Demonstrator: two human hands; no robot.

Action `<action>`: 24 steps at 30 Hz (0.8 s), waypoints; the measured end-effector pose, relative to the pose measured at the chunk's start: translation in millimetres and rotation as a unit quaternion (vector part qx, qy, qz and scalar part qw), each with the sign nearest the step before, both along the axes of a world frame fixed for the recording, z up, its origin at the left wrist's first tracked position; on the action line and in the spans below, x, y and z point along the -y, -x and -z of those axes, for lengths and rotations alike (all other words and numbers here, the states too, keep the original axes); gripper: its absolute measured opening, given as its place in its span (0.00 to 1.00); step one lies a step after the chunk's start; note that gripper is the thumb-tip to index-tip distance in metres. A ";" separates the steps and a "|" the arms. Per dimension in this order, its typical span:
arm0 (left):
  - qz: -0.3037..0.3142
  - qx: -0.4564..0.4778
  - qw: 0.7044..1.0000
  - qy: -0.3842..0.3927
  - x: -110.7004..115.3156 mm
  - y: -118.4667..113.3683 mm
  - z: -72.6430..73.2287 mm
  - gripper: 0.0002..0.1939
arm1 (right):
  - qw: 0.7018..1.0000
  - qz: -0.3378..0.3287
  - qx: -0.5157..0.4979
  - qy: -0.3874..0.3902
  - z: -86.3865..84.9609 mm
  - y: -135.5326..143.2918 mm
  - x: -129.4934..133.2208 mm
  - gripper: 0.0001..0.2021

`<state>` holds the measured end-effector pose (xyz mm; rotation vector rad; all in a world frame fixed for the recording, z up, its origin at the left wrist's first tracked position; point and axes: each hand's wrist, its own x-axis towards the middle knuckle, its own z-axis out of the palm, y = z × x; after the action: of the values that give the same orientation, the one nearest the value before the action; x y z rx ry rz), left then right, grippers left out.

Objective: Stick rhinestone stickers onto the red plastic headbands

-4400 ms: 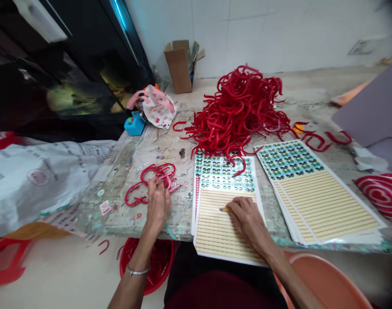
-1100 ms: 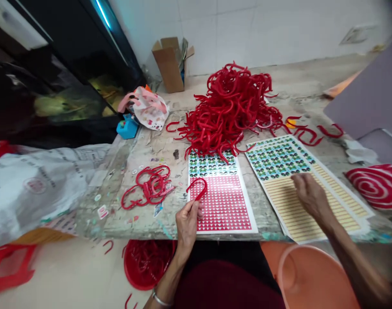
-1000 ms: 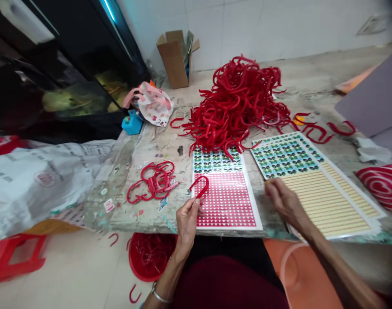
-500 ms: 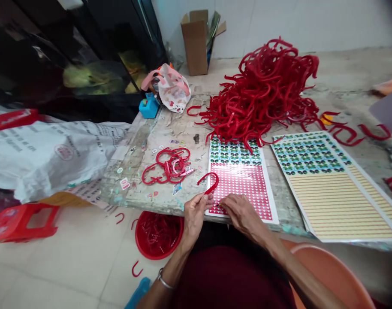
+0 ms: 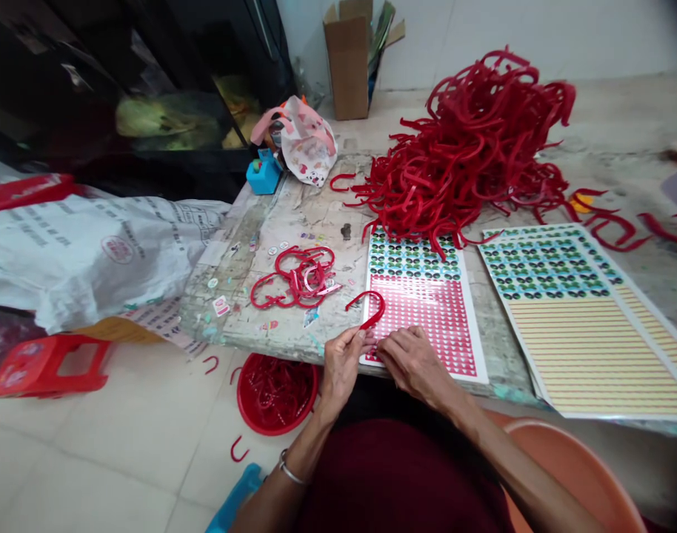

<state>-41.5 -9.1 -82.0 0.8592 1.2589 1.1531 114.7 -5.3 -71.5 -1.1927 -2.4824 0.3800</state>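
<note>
Near the table's front edge, my left hand (image 5: 343,363) pinches a red curved strip (image 5: 376,307) by its lower end; the hooked end points up and away. My right hand (image 5: 413,363) is closed, its fingertips close beside the left ones, and whatever they hold is hidden. Both hands are over the front of a sticker sheet (image 5: 427,318) with rows of small white-and-red shapes and green-and-black eye-like shapes. Left of it lies a small cluster of red curved pieces (image 5: 310,277). Behind the sheet, a tall pile of red curved strips (image 5: 466,155) overlaps its far edge.
More sticker sheets (image 5: 583,340) lie to the right. Below the table stand a red basin (image 5: 277,396) holding red pieces and an orange basin (image 5: 572,466). A blue box (image 5: 264,176), a printed bag (image 5: 310,144) and a cardboard box (image 5: 347,66) stand at the back.
My right fingertips have come closer to my left fingers, and a dark bit seen at them before is now hidden. The left hand still holds the strip. The view has shifted slightly.
</note>
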 end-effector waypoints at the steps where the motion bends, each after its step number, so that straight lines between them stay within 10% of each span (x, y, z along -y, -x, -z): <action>1: 0.000 -0.002 1.000 0.001 0.1 -0.3 0.0 0.13 | 1.000 -0.006 0.003 0.002 -0.8 -0.2 -0.7 0.09; 16: -0.013 -0.026 1.000 0.008 0.5 -3.8 1.4 0.14 | 0.985 -0.002 -0.158 0.070 3.9 3.1 -4.6 0.04; 18: -0.017 -0.027 0.999 0.010 0.3 -4.0 1.5 0.14 | 0.950 0.055 -0.268 0.150 2.9 -2.5 -5.9 0.05; 21: -0.019 -0.031 0.999 0.010 0.3 -4.4 0.6 0.14 | 0.818 0.176 -0.491 0.243 -8.4 -29.9 -12.5 0.06; 24: -0.023 -0.042 0.999 0.013 0.1 -4.6 0.2 0.14 | 0.711 0.244 -0.638 0.169 -40.0 -80.0 -19.1 0.04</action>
<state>-36.9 -9.3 -82.3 0.8706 1.3654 1.1444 194.7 13.8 -31.5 -1.0428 -0.8729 1.0666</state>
